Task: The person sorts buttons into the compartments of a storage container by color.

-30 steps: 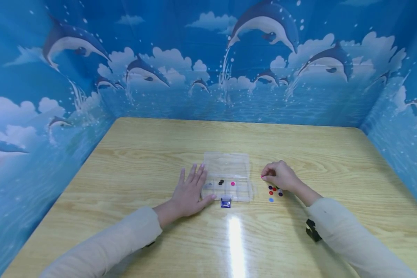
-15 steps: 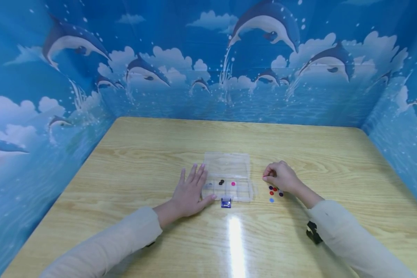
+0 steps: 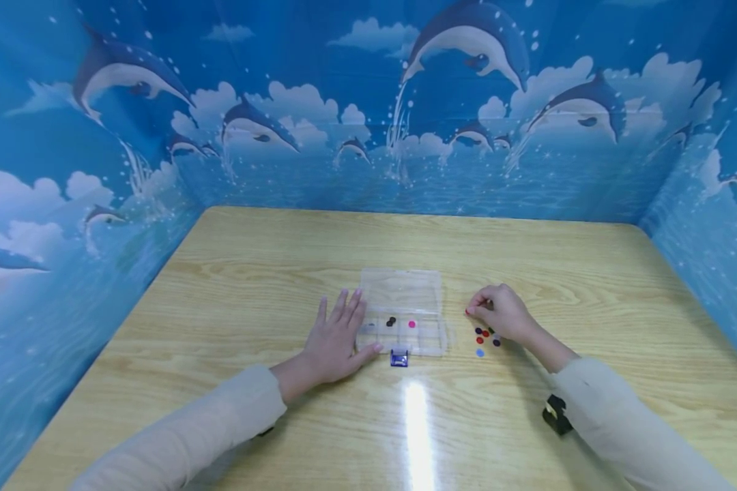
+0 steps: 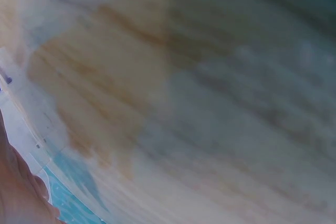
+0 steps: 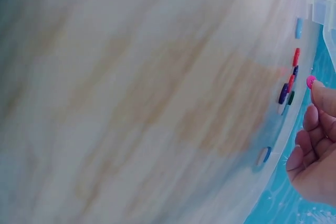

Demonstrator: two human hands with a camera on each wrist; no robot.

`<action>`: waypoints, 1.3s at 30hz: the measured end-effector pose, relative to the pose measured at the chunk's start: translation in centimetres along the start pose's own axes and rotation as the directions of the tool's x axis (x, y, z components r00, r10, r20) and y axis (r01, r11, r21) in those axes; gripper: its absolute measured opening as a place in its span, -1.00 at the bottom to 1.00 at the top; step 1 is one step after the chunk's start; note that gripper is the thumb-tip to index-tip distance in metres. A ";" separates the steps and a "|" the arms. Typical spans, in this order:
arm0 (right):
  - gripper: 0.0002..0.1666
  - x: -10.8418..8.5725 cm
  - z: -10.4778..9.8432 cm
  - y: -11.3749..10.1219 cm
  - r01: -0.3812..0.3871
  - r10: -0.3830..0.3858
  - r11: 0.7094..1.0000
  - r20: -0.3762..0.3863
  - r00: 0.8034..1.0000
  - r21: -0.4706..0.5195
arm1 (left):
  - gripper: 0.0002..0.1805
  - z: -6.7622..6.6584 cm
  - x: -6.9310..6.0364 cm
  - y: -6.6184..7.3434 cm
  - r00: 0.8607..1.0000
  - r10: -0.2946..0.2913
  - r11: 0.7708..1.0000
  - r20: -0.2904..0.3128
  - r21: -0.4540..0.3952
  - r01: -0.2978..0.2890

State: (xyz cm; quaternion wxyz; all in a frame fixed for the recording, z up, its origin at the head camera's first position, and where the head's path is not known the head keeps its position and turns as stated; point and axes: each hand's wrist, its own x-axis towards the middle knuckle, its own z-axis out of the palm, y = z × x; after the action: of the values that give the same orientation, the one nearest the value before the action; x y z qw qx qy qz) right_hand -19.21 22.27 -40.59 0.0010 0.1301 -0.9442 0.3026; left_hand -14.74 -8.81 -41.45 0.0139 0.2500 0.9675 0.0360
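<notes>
The left hand point(image 3: 334, 344) lies at the left edge of a clear compartment box point(image 3: 430, 348), fingers straight and spread, gripping nothing. The box rests on the wood-grain table point(image 3: 282, 245), its transparent lid point(image 3: 401, 290) laid back on the far side. Far row, left to right: first compartment, a faint item too small to identify; second, two black discs point(image 3: 389, 324); third, one pink disc point(image 3: 412, 324). A blue latch point(image 3: 399, 358) projects from the front edge. At right, loose discs point(image 3: 480, 340) — red, dark and light blue among them — lie on the table; just beyond, the right hand point(image 3: 500, 314) pinches a second pink disc point(image 5: 311, 81) between thumb and finger, outside the box.
</notes>
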 end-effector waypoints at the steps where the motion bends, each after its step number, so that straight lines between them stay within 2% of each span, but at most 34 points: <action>1: -0.91 0.0 0.0 0.0 -0.006 0.006 1.000 -0.002 1.000 0.007 | -0.08 0.0 0.0 0.0 1.000 -0.001 1.000 0.000 0.000 0.001; 15: -0.86 -0.6 -0.4 -1.8 -0.116 0.116 0.989 0.004 0.993 0.091 | -0.08 0.0 -0.1 0.0 1.000 0.001 1.000 -0.006 -0.005 -0.001; 25: -0.87 -0.7 -0.2 -2.3 -0.113 0.113 0.985 0.002 0.994 0.134 | -0.08 0.1 -0.1 -0.1 1.000 0.007 1.000 -0.015 -0.007 -0.007; 30: -0.88 -0.6 -0.1 -2.6 -0.087 0.090 0.985 -0.015 0.996 0.150 | -0.08 0.1 0.0 -0.1 1.000 0.004 1.000 -0.010 0.004 -0.004; 39: -0.85 -0.5 0.2 -3.2 -0.090 0.095 0.980 -0.016 0.995 0.180 | -0.08 0.0 -0.1 0.0 1.000 0.004 1.000 0.003 0.005 -0.004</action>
State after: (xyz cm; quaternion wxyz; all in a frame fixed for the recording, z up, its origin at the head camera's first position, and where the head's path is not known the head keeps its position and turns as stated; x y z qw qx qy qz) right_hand -17.96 19.79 -38.96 -0.0132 0.0820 -0.9181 0.3874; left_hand -14.69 -8.88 -41.45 0.0147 0.2521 0.9670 0.0331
